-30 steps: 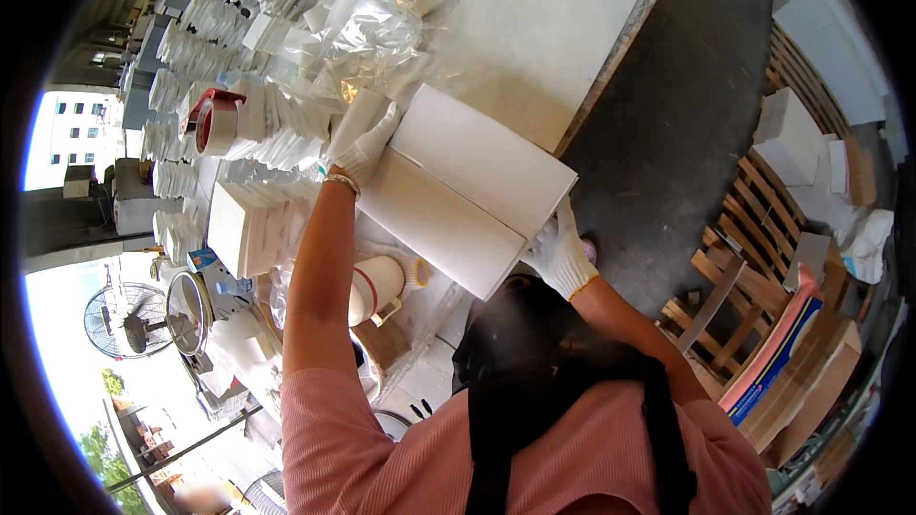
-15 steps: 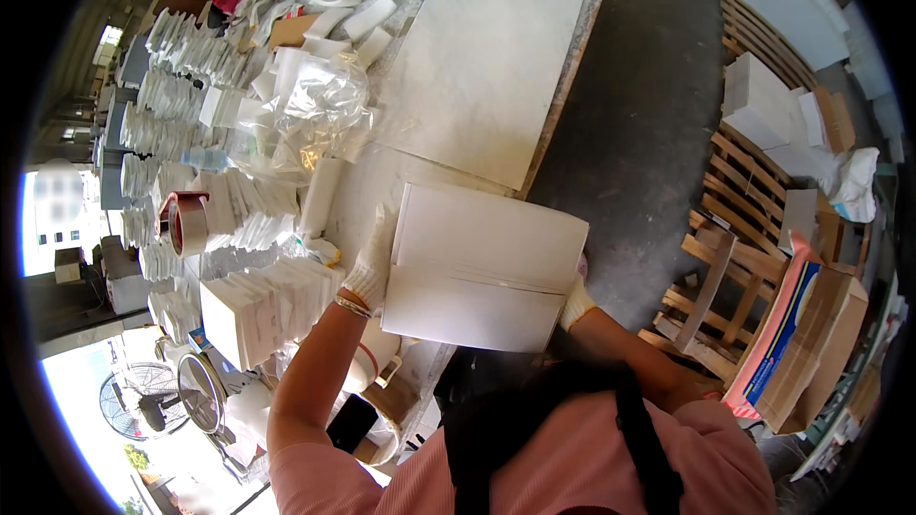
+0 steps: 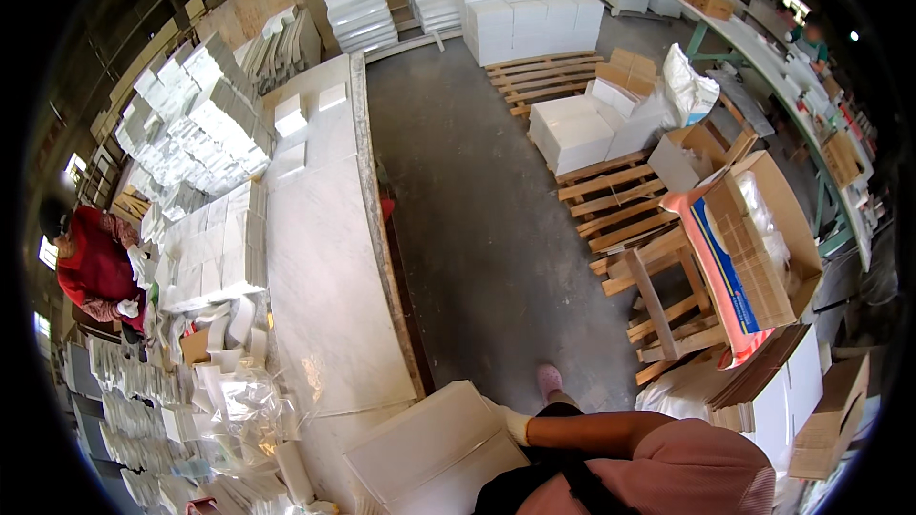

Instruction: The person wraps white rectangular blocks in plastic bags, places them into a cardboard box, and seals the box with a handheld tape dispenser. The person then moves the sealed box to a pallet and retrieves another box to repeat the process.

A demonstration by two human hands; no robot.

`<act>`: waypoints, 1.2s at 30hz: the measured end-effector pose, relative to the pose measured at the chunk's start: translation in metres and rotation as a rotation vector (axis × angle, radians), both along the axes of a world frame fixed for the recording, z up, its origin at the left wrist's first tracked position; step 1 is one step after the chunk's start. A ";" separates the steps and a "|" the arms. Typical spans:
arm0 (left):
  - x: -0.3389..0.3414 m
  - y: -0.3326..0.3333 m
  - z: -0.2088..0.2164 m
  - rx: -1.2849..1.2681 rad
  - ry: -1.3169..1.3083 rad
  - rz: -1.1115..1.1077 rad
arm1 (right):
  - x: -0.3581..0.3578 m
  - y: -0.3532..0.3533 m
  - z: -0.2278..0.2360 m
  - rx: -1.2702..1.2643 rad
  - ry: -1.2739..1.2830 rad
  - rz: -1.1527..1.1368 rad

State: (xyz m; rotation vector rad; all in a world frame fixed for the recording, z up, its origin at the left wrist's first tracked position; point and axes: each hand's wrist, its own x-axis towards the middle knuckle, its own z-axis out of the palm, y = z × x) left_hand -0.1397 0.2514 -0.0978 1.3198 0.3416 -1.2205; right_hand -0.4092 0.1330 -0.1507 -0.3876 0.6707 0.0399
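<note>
Just left of the white-gloved right hand [image 3: 516, 427], which grips its edge, a white rectangular cardboard box [image 3: 431, 448] looks folded shut but not visibly taped; the left hand I can't see.

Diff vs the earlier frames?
View swung up and right: the white box now sits lower in the picture, cut by its lower edge. The left hand and the fan have left view, so whether the left hand let go can't be told. The co-worker in red shows more fully. Unchanged: right hand at the box's right edge, clear plastic on the table.
</note>
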 end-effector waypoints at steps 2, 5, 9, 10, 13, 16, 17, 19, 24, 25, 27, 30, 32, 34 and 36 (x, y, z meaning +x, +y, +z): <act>-0.005 -0.020 0.000 0.000 -0.005 -0.007 | -0.003 -0.007 -0.002 0.004 0.004 -0.004; -0.014 -0.053 -0.002 0.000 -0.008 -0.012 | -0.014 -0.024 -0.004 0.003 0.000 0.007; -0.024 -0.110 0.003 -0.007 -0.031 -0.014 | -0.013 -0.069 -0.001 -0.104 -0.061 0.051; -0.029 -0.124 0.003 -0.007 -0.032 -0.021 | -0.017 -0.083 0.001 -0.168 -0.063 0.071; -0.036 -0.167 0.024 -0.008 -0.078 -0.030 | -0.007 -0.140 0.025 -0.519 -0.139 0.199; -0.046 -0.210 0.048 -0.027 -0.107 -0.032 | -0.005 -0.215 0.057 -0.926 -0.184 0.332; -0.050 -0.221 0.055 -0.031 -0.110 -0.029 | -0.007 -0.233 0.062 -0.952 -0.171 0.284; -0.051 -0.249 0.070 -0.045 -0.126 -0.019 | -0.008 -0.265 0.073 -0.996 -0.152 0.190; -0.043 -0.319 0.080 -0.062 -0.145 -0.033 | 0.022 -0.349 0.073 -0.873 -0.109 0.234; -0.038 -0.325 0.080 -0.054 -0.146 -0.012 | 0.025 -0.363 0.091 -1.067 -0.094 0.324; -0.027 -0.350 0.076 -0.058 -0.143 -0.002 | 0.034 -0.387 0.116 -0.680 -0.037 0.083; -0.007 -0.418 0.063 -0.074 -0.121 -0.045 | 0.081 -0.447 0.000 -0.942 -0.143 -0.004; 0.005 -0.473 0.058 -0.106 -0.094 -0.110 | 0.106 -0.503 -0.076 -1.290 -0.146 -0.091; 0.036 -0.457 0.040 -0.055 -0.072 -0.002 | 0.101 -0.518 0.043 -1.215 -0.038 0.141; 0.052 -0.490 0.044 -0.057 -0.067 -0.016 | 0.094 -0.557 0.109 -1.415 -0.045 -0.023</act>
